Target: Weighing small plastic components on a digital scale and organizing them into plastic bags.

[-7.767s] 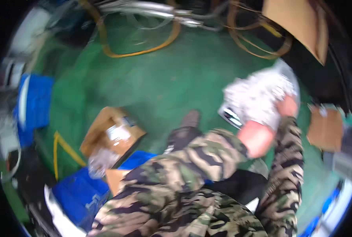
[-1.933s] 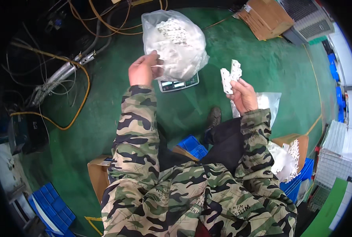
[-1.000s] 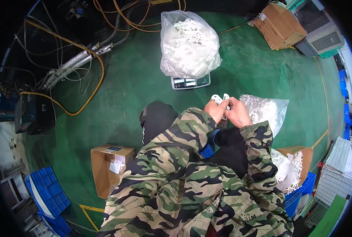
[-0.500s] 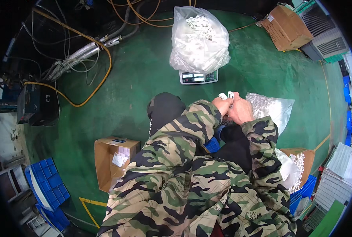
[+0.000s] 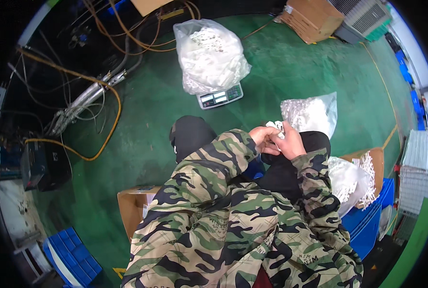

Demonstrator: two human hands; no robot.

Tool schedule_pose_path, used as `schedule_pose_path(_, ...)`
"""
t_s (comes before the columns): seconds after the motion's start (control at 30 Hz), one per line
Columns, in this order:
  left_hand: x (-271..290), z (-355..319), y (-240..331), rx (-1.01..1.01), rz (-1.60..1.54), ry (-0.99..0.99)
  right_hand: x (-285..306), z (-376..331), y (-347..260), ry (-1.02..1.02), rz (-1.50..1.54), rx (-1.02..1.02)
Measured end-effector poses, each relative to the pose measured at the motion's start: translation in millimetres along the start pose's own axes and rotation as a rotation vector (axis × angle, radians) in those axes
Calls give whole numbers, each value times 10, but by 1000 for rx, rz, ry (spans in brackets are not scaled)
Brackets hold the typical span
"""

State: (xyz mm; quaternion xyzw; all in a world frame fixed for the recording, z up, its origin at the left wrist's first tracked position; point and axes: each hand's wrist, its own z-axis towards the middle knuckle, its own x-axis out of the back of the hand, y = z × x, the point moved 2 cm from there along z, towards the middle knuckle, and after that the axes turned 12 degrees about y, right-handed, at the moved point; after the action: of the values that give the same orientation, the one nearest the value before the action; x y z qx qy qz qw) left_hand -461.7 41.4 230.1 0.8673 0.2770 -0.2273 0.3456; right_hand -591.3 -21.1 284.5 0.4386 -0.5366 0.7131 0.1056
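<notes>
My left hand (image 5: 263, 138) and my right hand (image 5: 287, 142) meet above my knees, both closed on a small bunch of white plastic parts (image 5: 275, 126). Both forearms wear camouflage sleeves. Ahead of my hands a clear bag full of white parts (image 5: 210, 54) sits on a small digital scale (image 5: 220, 96) on the green floor. Just beyond my right hand lies a second clear bag of white parts (image 5: 311, 112).
A cardboard box (image 5: 133, 206) stands at my left side, with blue crates (image 5: 72, 249) further left. White parts in a bag and box (image 5: 355, 174) lie at my right over blue bins (image 5: 367, 223). Cables and hoses (image 5: 86, 98) run at the upper left; cartons (image 5: 312, 18) stand far ahead.
My left hand has let go of the large bag, which now rests on the scale, and has come to my right hand over my knees. The view has shifted slightly.
</notes>
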Motion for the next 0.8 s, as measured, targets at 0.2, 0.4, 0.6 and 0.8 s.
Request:
schedule_pose_path(0.2, -189, -242, 112, -105, 218, -211, 764, -436, 392, 237, 859, -423)
schedule_pose_path(0.4, -265, -237, 102, -90, 587, -185, 1856, -1765, 1395, 633, 984, -537)
schedule_pose_path(0.6, -207, -105, -3, 3, 549, -192, 1657, -4197, 2471, 1008, 736, -1242)
schedule_pose_path(0.8, -288, -8, -110, -54, 686, -59, 888, -6443, 2402, 1551, 733, -1750)
